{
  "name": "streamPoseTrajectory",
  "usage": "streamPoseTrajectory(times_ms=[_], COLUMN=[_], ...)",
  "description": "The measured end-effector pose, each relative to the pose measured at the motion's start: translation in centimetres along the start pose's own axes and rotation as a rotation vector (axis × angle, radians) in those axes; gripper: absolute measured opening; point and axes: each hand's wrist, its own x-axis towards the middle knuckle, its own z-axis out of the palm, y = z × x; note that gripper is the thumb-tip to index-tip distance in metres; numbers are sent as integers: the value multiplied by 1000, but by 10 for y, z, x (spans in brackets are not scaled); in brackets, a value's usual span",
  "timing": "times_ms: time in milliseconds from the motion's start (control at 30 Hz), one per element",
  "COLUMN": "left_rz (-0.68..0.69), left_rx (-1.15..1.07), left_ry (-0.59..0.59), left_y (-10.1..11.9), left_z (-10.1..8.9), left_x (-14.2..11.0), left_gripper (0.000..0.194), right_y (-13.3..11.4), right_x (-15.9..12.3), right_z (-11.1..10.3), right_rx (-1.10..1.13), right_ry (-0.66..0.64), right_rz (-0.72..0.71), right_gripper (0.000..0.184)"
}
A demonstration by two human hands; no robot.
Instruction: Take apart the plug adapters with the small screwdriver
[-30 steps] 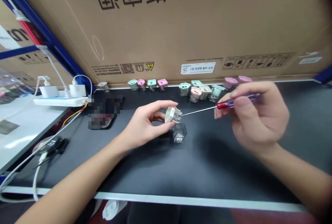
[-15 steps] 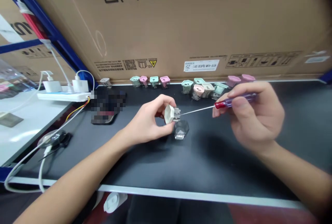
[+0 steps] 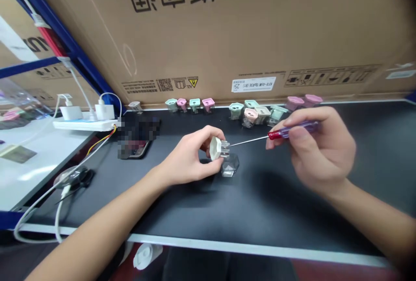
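My left hand (image 3: pixel 198 155) pinches the cream hexagonal top of a pencil sharpener (image 3: pixel 215 148) between thumb and fingers. Its clear prong-like parts point right. In my right hand (image 3: pixel 320 151) is a screwdriver (image 3: pixel 286 131) with a red and purple see-through handle. The thin shaft runs left, and its tip is at the sharpener's clear parts; whether it touches them I cannot tell. Just below the left fingertips, a clear smoky hexagonal container (image 3: pixel 230 166) rests on the black tabletop (image 3: pixel 227 211).
Along the back stand several pastel sharpeners, among them a pink one (image 3: pixel 208 103) and a mint one (image 3: pixel 236 109). A large cardboard box (image 3: pixel 208 42) rises behind them. To the left are a phone (image 3: pixel 139 148), a white power strip (image 3: pixel 84 125) and loose cables (image 3: pixel 69 179).
The camera view has shifted slightly, so everything sits a little lower and further right. Both hands keep the same holds, with the screwdriver tip still at the sharpener top.
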Motion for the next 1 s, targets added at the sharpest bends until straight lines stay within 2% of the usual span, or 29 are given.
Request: streamPoseTrajectory(times_ms=[167, 433, 733, 1000], left_rz=[15, -1, -21, 23], left_rx=[20, 33, 35, 39], left_ry=[8, 1, -11, -15], left_y=[-1, 1, 3, 1], left_z=[0, -1, 0, -2], left_x=[0, -1, -1, -1], left_gripper=[32, 32, 31, 31], right_y=[2, 2, 0, -1], right_x=[1, 0, -3, -3], right_z=[1, 3, 2, 1], right_rx=[15, -6, -57, -66], right_ry=[10, 36, -10, 29], right_rz=[-65, -64, -36, -47], right_gripper=[7, 5, 6, 7])
